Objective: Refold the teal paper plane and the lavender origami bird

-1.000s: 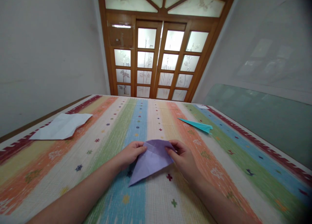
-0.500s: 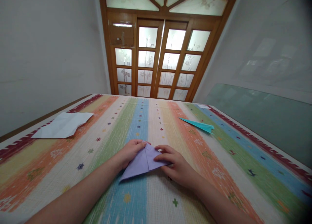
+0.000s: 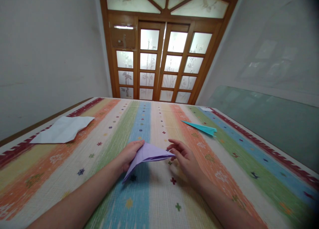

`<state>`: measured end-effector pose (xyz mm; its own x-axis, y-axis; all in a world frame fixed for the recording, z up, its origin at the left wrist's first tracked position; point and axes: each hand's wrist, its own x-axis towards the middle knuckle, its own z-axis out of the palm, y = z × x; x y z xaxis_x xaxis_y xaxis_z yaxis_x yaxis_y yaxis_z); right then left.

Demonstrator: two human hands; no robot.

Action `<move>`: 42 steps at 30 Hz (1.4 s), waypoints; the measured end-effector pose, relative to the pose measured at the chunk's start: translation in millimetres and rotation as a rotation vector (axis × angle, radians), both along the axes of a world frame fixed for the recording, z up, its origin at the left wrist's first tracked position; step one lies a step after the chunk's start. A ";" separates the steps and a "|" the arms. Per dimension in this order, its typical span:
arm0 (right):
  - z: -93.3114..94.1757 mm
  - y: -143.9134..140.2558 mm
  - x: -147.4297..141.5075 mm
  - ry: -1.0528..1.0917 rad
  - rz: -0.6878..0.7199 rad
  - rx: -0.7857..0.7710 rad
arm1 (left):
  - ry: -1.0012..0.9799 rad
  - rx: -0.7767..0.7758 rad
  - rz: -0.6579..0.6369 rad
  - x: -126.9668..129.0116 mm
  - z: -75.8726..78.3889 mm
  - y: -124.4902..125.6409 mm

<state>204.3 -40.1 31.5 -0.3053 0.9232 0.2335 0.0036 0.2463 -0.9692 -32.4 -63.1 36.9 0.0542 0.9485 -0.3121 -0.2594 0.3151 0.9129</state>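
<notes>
Head view, one moment. Folded lilac paper [image 3: 147, 155]: pointed, lifted off the striped surface [image 3: 154, 202] at its near tip, shadow beneath. Left hand [image 3: 129, 154]: grip closed on the paper's left edge, thumb on top. Right hand [image 3: 185, 157]: fingers spread and loose, nothing held; fingertips just beside the paper's right corner, contact possibly none. Teal paper plane [image 3: 202, 128]: far right, well apart. White crumpled sheet [image 3: 62, 130]: far left.
</notes>
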 end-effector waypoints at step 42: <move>-22.4 10.0 -7.5 -0.094 0.015 -0.045 | 0.514 0.666 0.456 -4.5 16.5 -9.0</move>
<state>196.8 -30.1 9.1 -0.3379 0.9272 0.1617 0.0912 0.2033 -0.9749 -36.9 -72.1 53.4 -0.3575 0.8360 0.4164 0.2534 -0.3423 0.9048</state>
